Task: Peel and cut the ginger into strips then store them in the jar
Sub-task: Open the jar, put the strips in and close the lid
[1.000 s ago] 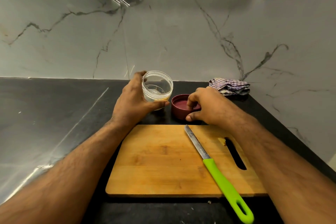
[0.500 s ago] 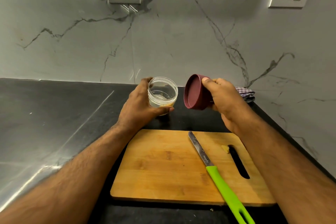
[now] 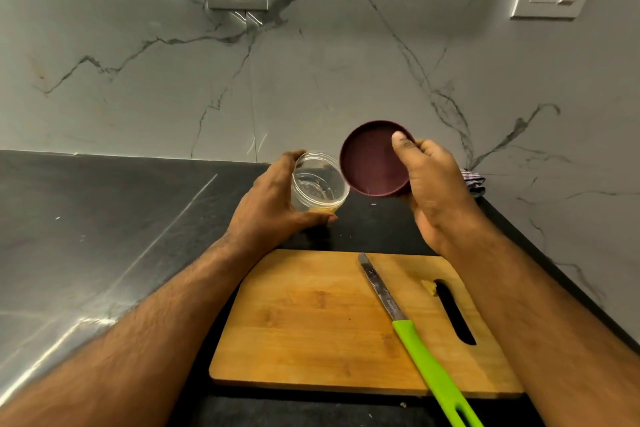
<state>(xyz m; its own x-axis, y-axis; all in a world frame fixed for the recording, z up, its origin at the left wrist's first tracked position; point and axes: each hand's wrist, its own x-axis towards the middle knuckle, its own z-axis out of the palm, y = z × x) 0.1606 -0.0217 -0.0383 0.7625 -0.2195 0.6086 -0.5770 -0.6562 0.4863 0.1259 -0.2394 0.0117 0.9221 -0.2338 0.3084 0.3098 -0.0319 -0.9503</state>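
Left hand (image 3: 273,204) wraps the clear plastic jar (image 3: 319,182); right hand (image 3: 429,180) pinches the maroon lid (image 3: 372,163) beside its mouth.

Head view: the jar is lifted off the black counter (image 3: 104,218), tipped toward the camera, pale ginger strips (image 3: 323,209) low inside. It looks light, thin-walled and smooth, so a firm wrap round the wall suits it, while the stiff lid is best held by its rim. The green-handled knife (image 3: 412,329) lies on the wooden cutting board (image 3: 311,322).
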